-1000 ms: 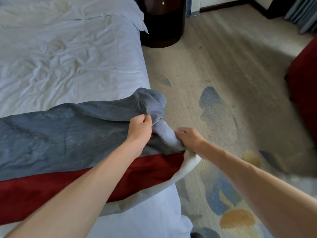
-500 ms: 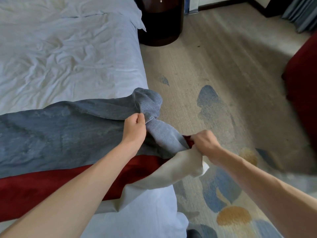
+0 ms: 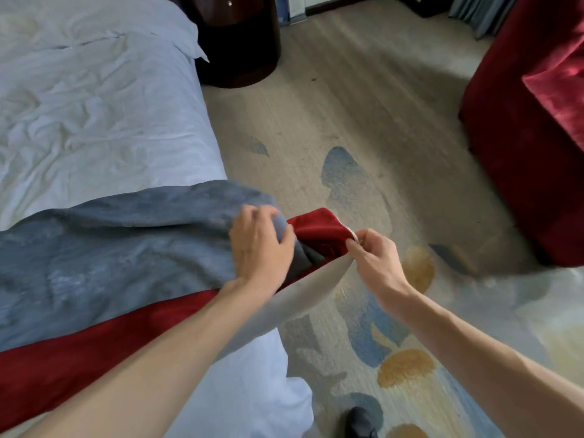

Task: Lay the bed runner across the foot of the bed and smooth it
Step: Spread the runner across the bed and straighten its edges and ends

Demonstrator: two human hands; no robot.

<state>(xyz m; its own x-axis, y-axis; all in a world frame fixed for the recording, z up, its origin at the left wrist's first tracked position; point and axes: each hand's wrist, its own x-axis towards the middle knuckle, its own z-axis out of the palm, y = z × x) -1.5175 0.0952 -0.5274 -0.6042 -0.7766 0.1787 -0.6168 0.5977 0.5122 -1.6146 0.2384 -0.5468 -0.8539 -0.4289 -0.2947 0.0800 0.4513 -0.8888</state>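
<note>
The bed runner (image 3: 104, 257) is grey-blue with a dark red band and a pale lining. It lies across the white bed (image 3: 94, 115), its end hanging past the bed's right side. My left hand (image 3: 259, 248) grips the grey fabric at that end, fingers curled over a fold. My right hand (image 3: 376, 257) pinches the red corner by its pale edge and holds it up off the bed, stretched to the right over the floor. The lining shows beneath the lifted corner.
A dark round wooden stand (image 3: 237, 39) stands by the bed's far right side. A red armchair (image 3: 531, 128) fills the right edge. Patterned carpet (image 3: 363, 172) covers the floor between them. A dark shoe (image 3: 360, 422) shows at the bottom.
My right hand has pulled the runner's corner outward to the right and raised it, showing the red face. My left hand has shifted right along the grey fold, still holding it.
</note>
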